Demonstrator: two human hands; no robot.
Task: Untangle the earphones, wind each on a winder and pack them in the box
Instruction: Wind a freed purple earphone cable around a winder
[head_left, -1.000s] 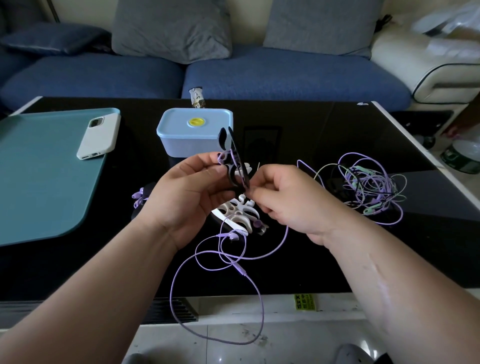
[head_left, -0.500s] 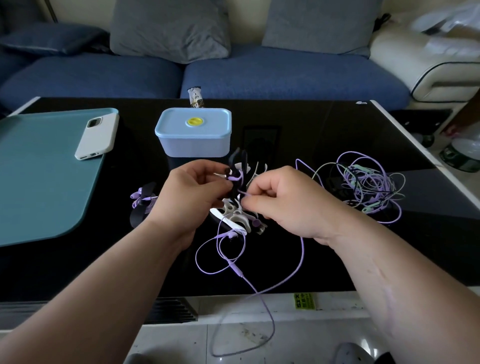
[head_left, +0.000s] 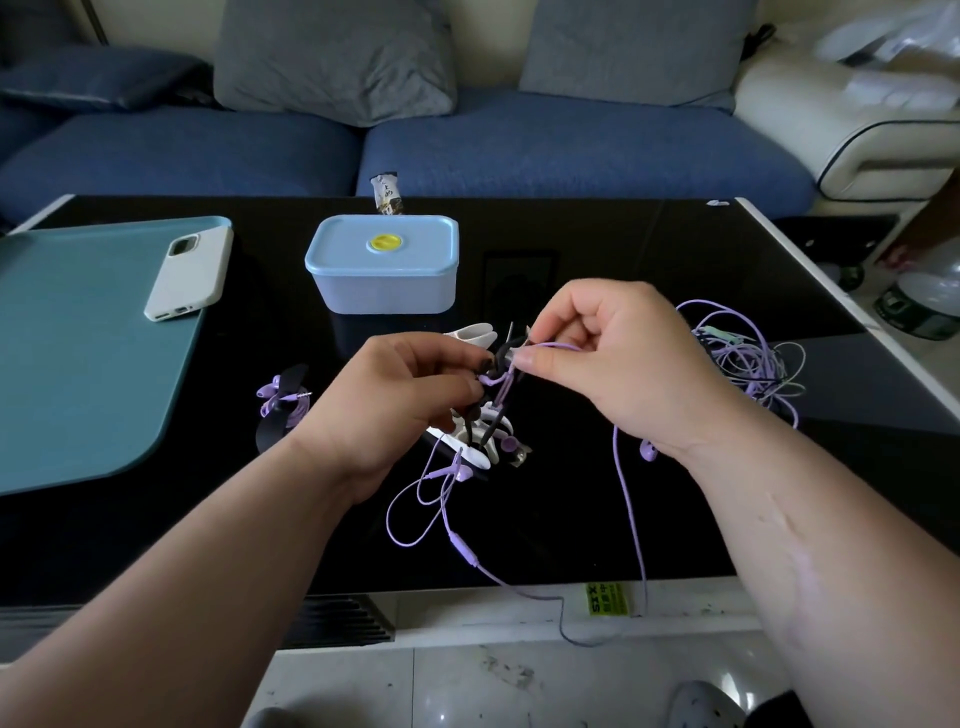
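Observation:
My left hand (head_left: 400, 400) grips a black winder (head_left: 500, 358) above the middle of the black table. My right hand (head_left: 618, 364) pinches the purple earphone cable (head_left: 628, 499) right beside the winder. The cable's slack hangs down in loops over the table's front edge. White and black winders (head_left: 480, 441) lie in a pile under my hands. A tangle of purple and green earphones (head_left: 748, 358) lies to the right. One wound purple earphone on a black winder (head_left: 283, 402) sits at the left. The light blue lidded box (head_left: 382, 265) stands behind, shut.
A white phone (head_left: 189, 273) lies on a teal mat (head_left: 78, 353) at the left. A small snack packet (head_left: 387, 195) sits at the table's far edge. A blue sofa with grey cushions runs behind the table. The table's right edge (head_left: 852, 306) is white.
My right hand has risen and moved right, drawing the purple cable up beside the winder. The left hand lowered the winder. The hanging cable loop has shortened and shifted right.

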